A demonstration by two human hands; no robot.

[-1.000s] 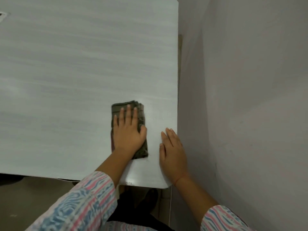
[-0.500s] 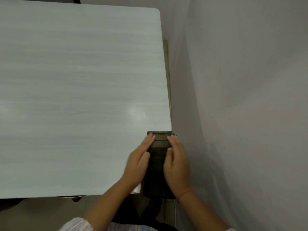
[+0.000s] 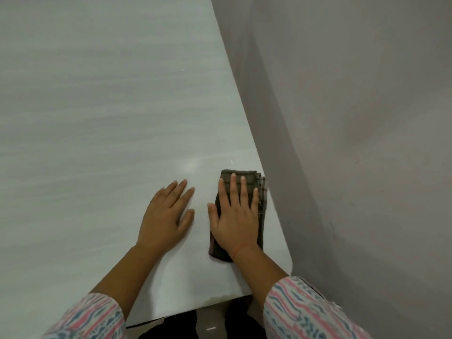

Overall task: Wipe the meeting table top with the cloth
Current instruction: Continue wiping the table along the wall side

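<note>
Pressing folded, seemingly woven cloth (image 3: pixel 250 178) flat

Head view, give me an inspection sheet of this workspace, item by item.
Surface: table, pale wood grain, bare apart from the cloth and hands.
Job's things: cloth, dark, folded, near the table's right edge.
Clutter: nothing seen.
Hands: right hand flat on the cloth; left hand flat on the table, apart from the cloth.
Cables: nothing seen.
Surroundings: wall close along the right edge; floor below the near edge.
</note>
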